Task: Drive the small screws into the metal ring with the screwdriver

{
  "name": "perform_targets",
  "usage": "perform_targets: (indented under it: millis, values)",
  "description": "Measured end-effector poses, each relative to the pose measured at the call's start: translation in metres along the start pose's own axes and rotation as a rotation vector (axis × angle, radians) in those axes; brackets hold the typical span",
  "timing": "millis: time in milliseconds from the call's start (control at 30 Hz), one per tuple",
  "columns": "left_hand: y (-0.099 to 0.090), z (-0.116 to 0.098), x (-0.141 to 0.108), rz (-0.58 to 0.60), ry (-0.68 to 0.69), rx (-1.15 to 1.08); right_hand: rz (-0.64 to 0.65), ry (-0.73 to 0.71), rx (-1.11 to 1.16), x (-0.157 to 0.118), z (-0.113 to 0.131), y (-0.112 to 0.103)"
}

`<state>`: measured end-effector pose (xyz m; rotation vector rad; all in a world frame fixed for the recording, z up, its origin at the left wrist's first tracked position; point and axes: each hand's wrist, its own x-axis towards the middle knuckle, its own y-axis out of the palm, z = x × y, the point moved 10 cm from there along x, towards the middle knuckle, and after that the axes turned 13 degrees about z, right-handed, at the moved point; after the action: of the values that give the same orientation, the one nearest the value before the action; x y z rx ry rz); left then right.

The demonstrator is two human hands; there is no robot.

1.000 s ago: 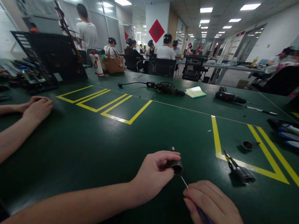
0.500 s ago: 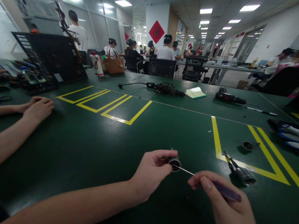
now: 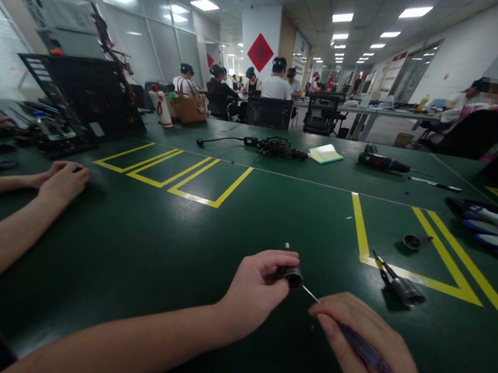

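My left hand (image 3: 253, 289) is closed round a small dark metal cup-shaped part (image 3: 294, 278), thumb and fingers pinching its side. A thin pin sticks up from the far end of this part, and its hollow mouth faces down and to the right. My right hand (image 3: 374, 352) grips a screwdriver with a purple, see-through handle (image 3: 365, 350). Its thin metal shank reaches the mouth of the cup; the tip is hidden there. Below the hands a tiny dark piece (image 3: 311, 328) lies on the green table (image 3: 173, 262).
Right of my hands lie a dark cylindrical part with prongs (image 3: 405, 290) and a small round cup (image 3: 413, 241). Farther back are a power drill (image 3: 382, 162), a notepad (image 3: 326, 154), a cabled tool (image 3: 277, 147) and gloves (image 3: 497, 232). A co-worker's hands (image 3: 64, 180) rest at left.
The cup-shaped part has tipped, its mouth turning downward and its pin showing more. My right hand has shifted a little lower, and the screwdriver now slants more steeply.
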<state>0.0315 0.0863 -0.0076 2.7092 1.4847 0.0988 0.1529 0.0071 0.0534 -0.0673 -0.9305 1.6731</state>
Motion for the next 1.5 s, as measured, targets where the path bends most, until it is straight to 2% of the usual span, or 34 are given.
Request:
perform_targets:
  millis: [200, 767, 933, 1300, 1500]
  values:
    - [-0.001, 0.004, 0.0, 0.022, 0.006, 0.028, -0.07, 0.176, 0.16, 0.0, -0.022, -0.009]
    - [-0.001, 0.001, 0.0, -0.001, 0.002, 0.019, -0.067, 0.322, 0.284, 0.0, -0.041, -0.007]
    - [-0.003, 0.003, 0.0, -0.033, -0.012, -0.01, -0.098, 0.288, 0.331, -0.003, -0.042, -0.005]
    - [-0.001, 0.008, 0.001, -0.029, -0.049, -0.152, -0.064, 0.114, 0.143, -0.001, -0.015, -0.004]
    - [0.0, 0.006, -0.001, -0.038, -0.062, -0.149, -0.058, 0.115, 0.155, -0.004, -0.015, -0.004]
